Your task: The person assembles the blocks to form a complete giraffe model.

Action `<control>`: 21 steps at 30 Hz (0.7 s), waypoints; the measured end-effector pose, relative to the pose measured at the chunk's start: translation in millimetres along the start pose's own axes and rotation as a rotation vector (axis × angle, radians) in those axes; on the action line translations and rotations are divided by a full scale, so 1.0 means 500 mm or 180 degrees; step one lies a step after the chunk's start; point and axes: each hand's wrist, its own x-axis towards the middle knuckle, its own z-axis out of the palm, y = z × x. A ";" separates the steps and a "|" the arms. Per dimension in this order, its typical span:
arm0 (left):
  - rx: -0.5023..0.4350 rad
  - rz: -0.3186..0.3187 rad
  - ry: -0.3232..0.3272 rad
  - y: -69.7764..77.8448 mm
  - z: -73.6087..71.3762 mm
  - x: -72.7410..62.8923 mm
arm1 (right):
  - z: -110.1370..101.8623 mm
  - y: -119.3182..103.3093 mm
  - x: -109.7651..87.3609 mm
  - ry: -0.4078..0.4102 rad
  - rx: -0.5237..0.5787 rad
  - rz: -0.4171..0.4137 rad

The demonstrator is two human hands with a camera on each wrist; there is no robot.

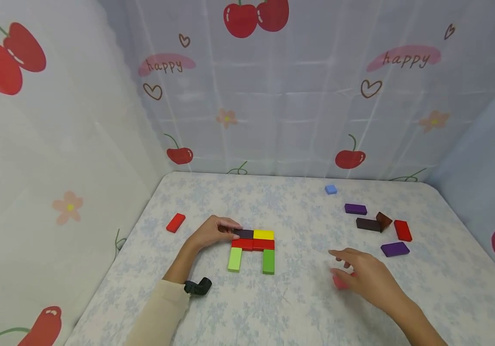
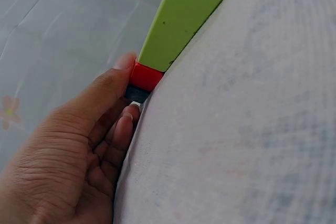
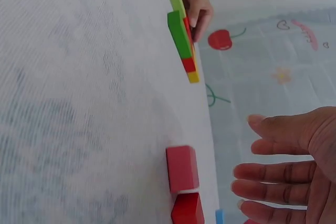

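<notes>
My left hand (image 1: pixel 217 230) grips the left end of a dark block (image 1: pixel 244 234), thumb on the near side and fingers beyond it. Right of that lies a yellow block (image 1: pixel 264 234). Two red blocks (image 1: pixel 264 245) form a row below them, with a light green block (image 1: pixel 235 260) and a darker green block (image 1: pixel 268 262) pointing toward me like legs. In the left wrist view, the thumb rests at the red block (image 2: pixel 146 77). My right hand (image 1: pixel 366 278) hovers with fingers extended, holding nothing, over a pinkish-red block (image 1: pixel 340 282) that it partly hides.
Two purple blocks (image 1: pixel 355 209), a dark brown block (image 1: pixel 368 224), a brown triangular block (image 1: pixel 384 221) and a red block (image 1: pixel 402 230) lie at the right. A small blue block (image 1: pixel 331 189) sits near the back edge, another red block (image 1: pixel 176 223) at the left. Printed curtains surround the table.
</notes>
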 end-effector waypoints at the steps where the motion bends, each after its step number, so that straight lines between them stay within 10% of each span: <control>1: 0.0001 -0.0008 0.0002 0.000 0.000 0.000 | -0.002 0.011 -0.005 0.0008 -0.0020 0.0038; 21: 0.0110 -0.0064 0.0018 0.007 0.003 -0.002 | 0.012 0.110 -0.042 -0.0571 -0.0028 0.0693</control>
